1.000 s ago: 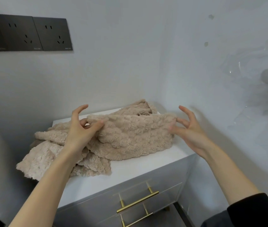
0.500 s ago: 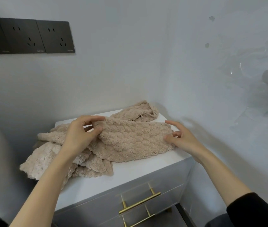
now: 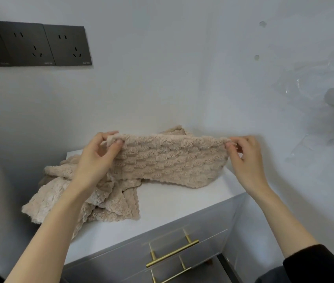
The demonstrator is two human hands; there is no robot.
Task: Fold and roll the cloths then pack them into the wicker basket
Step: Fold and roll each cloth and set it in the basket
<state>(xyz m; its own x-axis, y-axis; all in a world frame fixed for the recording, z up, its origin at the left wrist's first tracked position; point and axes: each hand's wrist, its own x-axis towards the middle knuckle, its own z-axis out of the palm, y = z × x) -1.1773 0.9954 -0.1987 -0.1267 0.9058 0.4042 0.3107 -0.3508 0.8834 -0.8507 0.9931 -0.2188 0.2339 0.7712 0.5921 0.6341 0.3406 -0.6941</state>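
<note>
A pale wall (image 3: 162,88) backs a white-topped desk (image 3: 182,201) with drawers (image 3: 125,260); a beige fleecy cloth (image 3: 172,158) is held stretched above its top, lower edge resting there; more beige cloths (image 3: 104,199) lie heaped at the left, overhanging the edge; the left hand (image 3: 98,158) pinches the stretched cloth's top left corner, the right hand (image 3: 245,160) its top right; brass handles (image 3: 172,253) front the drawers.

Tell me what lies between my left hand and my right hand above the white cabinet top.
The head view shows one beige, scale-textured fleece cloth spanning the gap, its top edge pinched by the left hand and right hand.
</note>
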